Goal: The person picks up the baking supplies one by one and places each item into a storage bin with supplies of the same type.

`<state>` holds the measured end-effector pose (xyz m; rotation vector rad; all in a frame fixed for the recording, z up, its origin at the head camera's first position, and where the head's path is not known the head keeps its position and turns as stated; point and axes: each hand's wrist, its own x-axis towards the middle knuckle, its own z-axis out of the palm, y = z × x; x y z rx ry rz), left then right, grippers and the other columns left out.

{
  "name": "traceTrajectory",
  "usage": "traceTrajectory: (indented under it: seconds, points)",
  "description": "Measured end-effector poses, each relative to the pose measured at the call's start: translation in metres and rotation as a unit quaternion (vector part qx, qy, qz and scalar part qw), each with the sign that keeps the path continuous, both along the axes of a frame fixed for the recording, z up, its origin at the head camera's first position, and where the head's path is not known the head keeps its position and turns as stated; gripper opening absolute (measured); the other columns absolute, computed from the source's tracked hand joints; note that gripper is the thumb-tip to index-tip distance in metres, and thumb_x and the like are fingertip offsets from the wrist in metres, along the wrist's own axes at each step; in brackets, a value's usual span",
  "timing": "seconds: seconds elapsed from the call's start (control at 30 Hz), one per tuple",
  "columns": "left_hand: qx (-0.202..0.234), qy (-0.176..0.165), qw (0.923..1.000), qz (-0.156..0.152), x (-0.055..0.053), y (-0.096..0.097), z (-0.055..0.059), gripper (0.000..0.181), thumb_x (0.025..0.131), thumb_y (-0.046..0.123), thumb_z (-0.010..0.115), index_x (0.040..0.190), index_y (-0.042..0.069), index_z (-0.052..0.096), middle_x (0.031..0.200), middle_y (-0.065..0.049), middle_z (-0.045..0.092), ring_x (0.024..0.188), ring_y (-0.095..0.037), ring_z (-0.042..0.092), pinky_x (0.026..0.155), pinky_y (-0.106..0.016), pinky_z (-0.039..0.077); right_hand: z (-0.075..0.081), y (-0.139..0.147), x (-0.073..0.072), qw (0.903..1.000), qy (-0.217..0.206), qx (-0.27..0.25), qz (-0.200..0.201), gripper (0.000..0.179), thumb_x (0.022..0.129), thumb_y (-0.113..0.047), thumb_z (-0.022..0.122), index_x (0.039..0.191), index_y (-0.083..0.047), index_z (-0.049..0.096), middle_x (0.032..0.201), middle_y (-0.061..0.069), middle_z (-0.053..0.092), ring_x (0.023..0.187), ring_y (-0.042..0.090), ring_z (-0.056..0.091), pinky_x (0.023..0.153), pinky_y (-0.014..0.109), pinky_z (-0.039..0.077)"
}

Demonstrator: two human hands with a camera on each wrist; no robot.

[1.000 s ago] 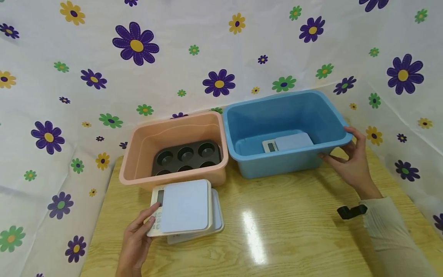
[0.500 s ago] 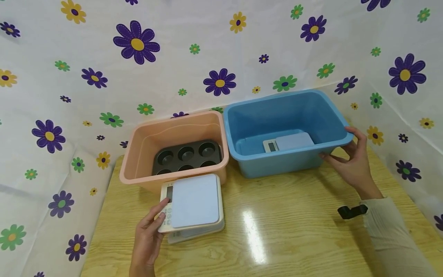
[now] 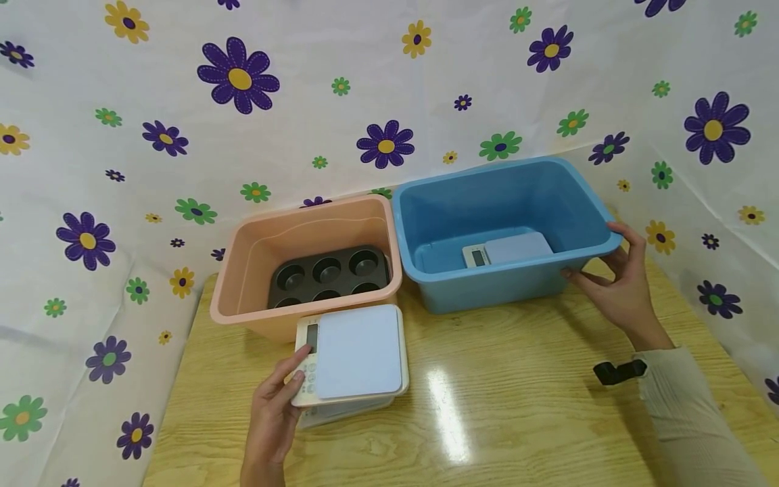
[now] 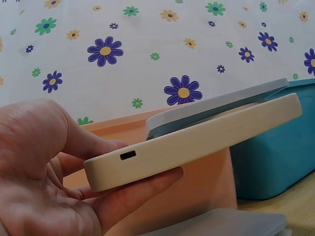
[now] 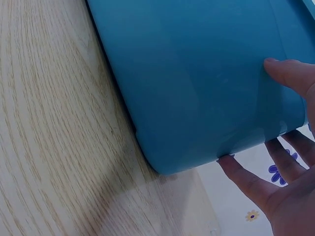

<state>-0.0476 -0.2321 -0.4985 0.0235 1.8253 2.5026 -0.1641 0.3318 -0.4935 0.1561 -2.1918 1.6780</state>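
While the left hand point(image 3: 272, 412) pinches a white kitchen scale point(image 3: 359, 352) by its left end, fingers above and below, the right hand point(image 3: 617, 291) grips the near right corner of a blue bin point(image 3: 487, 292), thumb against the front wall and fingers round the end. The held scale is raised just in front of a peach bin point(image 3: 262, 328), its display and buttons toward the hand and, in the left wrist view, its far end tilted up. Under it a second scale point(image 3: 349, 409), mostly hidden, lies on the wooden table point(image 3: 517, 392). Inside the peach bin is a dark muffin pan point(image 3: 328, 270), set toward the right; its back row of three cups shows whole, and the front row is partly cut off by the bin's near rim. The blue bin stands just beside it on the right and contains another scale point(image 3: 517, 248), lying flat with its display to the left, the lower edge hidden behind the front wall. Both bins are open-topped and upright.
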Motion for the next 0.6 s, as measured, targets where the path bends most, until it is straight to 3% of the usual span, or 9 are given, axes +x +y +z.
traceTrajectory:
  seconds: [0.3, 0.6]
  points:
    - [-0.021, -0.031, 0.9992, -0.011, -0.007, 0.021, 0.003, 0.041, 0.114, 0.008, 0.053, 0.155, 0.001, 0.060, 0.146, -0.001, 0.052, 0.119, -0.012, 0.070, 0.086, -0.028, 0.068, 0.001, 0.000, 0.001, 1.0000, 0.004, 0.004, -0.005, 0.106, 0.087, 0.021, 0.075, 0.169, -0.019, 0.021, 0.175, 0.014, 0.028, 0.143, 0.018, 0.051, 0.089, 0.008, 0.056]
    - [-0.011, -0.040, 0.9986, -0.032, -0.008, 0.034, 0.003, 0.042, 0.114, 0.009, 0.053, 0.155, 0.004, 0.060, 0.147, 0.000, 0.053, 0.120, -0.012, 0.071, 0.089, -0.028, 0.067, 0.000, -0.001, 0.000, 0.9999, 0.010, 0.001, -0.007, 0.105, 0.086, 0.023, 0.074, 0.169, -0.018, 0.022, 0.174, 0.013, 0.030, 0.143, 0.018, 0.052, 0.089, 0.009, 0.057]
